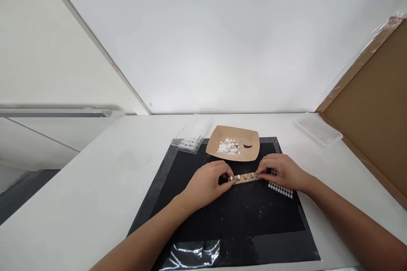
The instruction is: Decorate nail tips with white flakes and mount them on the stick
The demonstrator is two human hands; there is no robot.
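Observation:
My left hand point(208, 183) and my right hand point(282, 171) pinch the two ends of a narrow brown strip point(245, 177) that carries a row of small round silvery studs. The strip lies across a black mat point(229, 220). Both hands have their fingers curled closed on the strip's ends. Just under my right hand lies a white strip of small oval pieces point(281, 189). Behind the hands sits a brown paper plate point(233, 144) with a heap of small white bits and one dark piece.
A clear plastic box point(191, 135) with white items stands left of the plate. A shallow clear tray point(318, 129) sits at the back right of the white table point(95, 186). A cardboard sheet point(375, 110) leans at the right. A white wall rises behind.

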